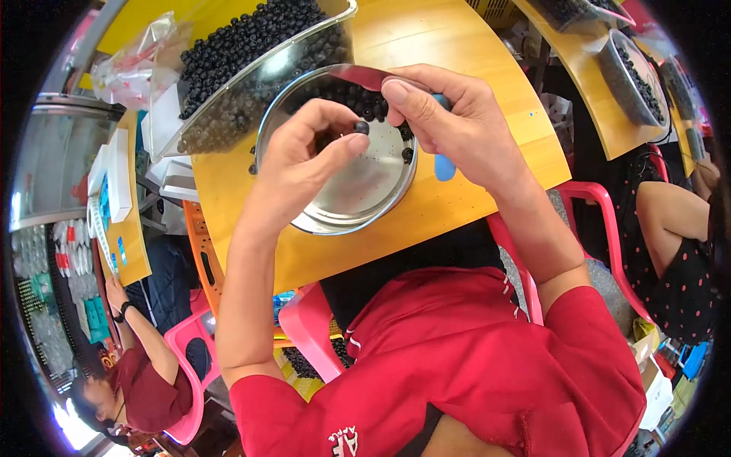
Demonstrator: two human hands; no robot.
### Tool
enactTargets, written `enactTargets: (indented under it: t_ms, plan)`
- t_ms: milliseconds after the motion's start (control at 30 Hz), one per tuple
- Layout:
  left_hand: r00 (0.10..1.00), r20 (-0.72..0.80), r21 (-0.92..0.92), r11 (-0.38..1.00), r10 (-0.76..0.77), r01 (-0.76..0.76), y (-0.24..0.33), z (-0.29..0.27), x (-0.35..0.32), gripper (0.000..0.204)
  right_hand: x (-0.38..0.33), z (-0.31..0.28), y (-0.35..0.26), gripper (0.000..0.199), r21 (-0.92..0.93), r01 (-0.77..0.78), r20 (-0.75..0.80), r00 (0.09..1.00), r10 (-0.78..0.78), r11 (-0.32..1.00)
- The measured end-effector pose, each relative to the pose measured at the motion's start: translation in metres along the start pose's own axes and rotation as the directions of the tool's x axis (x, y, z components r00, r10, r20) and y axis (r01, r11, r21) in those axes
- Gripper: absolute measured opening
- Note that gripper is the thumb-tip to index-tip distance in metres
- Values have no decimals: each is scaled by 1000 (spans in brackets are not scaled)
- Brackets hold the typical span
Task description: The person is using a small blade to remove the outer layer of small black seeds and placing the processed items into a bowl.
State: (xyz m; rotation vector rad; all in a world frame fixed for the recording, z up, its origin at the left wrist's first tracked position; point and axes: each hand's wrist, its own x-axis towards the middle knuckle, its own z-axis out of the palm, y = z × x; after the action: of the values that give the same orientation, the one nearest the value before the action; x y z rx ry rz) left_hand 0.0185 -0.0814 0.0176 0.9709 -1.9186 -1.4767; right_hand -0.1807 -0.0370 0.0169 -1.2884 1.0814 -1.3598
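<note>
Between the thumb and fingers of my left hand (308, 156) is a small round black piece (362, 128), like a berry or a bead; which one I cannot tell. My right hand (449, 114) is closed around a blue-handled tool (445, 167), and its fingertips are close to the rim of the round metal bowl (335, 221). A reddish, blade-like shape reaches left from those fingertips; whether it belongs to the tool is unclear. Both hands are over the bowl, where more black pieces lie at the far side and along the right wall.
A large clear tub (266, 72) heaped with black pieces stands at the far left of the yellow table (487, 68), beside a clear plastic bag (141, 72). Pink chairs (601, 221) flank me. One person (148, 373) sits at left, another (670, 236) at right near a grey basin (632, 80).
</note>
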Motion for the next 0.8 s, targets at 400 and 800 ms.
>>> enactTargets:
  t_ms: [400, 800]
  plan:
    - [967, -216, -364, 908, 135, -208, 13, 15, -15, 28, -4, 19, -14, 32, 104, -46, 55, 998, 41, 994]
    - [964, -263, -554, 814, 28, -175, 3, 23, -22, 28, -3, 23, -12, 31, 142, -136, 64, 990, 128, 981]
